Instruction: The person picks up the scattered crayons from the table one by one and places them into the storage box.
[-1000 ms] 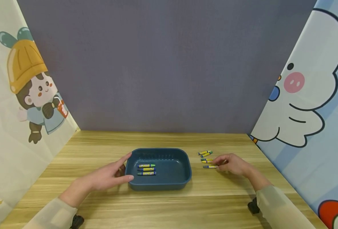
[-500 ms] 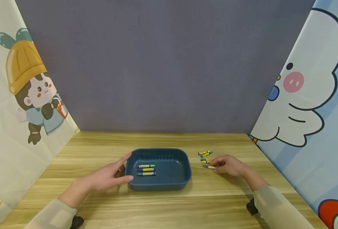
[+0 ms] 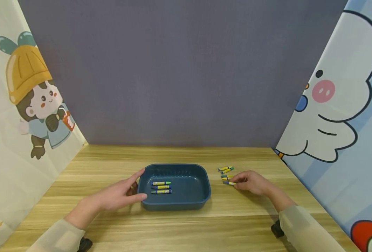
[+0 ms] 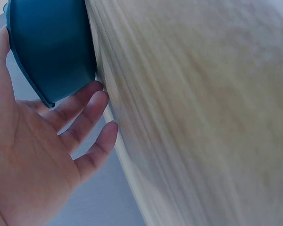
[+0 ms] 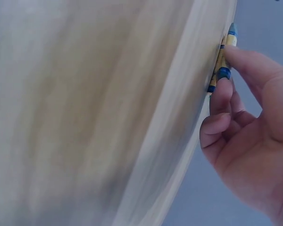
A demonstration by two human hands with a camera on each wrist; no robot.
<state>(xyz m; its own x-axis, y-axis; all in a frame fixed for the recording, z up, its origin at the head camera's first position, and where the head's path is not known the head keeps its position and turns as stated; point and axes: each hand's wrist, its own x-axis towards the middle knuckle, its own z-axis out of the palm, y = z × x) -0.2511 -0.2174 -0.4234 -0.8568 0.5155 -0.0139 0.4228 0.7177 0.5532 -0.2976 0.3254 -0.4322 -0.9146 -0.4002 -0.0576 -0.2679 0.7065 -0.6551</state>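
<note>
In the head view a dark blue plastic tray (image 3: pixel 189 206) stands on the wooden table. Three yellow-wrapped crayons (image 3: pixel 161 187) lie side by side in its left half. My left hand (image 3: pixel 118 194) rests at the tray's left end, thumb and forefinger spread along the rim; in the left wrist view the other fingers lie loosely by the tray's wall. To the right of the tray, my right hand (image 3: pixel 252 182) pinches a crayon with a dark blue-grey tip (image 5: pixel 232 40) between thumb and fingers. It is close over the table, beside another crayon (image 3: pixel 226 177) partly behind the fingers.
Two more crayons (image 3: pixel 226 169), one green-tipped, lie just beyond the right hand. A grey panel (image 3: pixel 179 77) rises behind the table (image 3: pixel 179 229), and printed cartoon sheets (image 3: pixel 328 122) flank it on both sides.
The right hand has shifted slightly left, and the crayon in its fingers has turned a little and moved nearer the neighbouring ones. The left hand and tray stay put.
</note>
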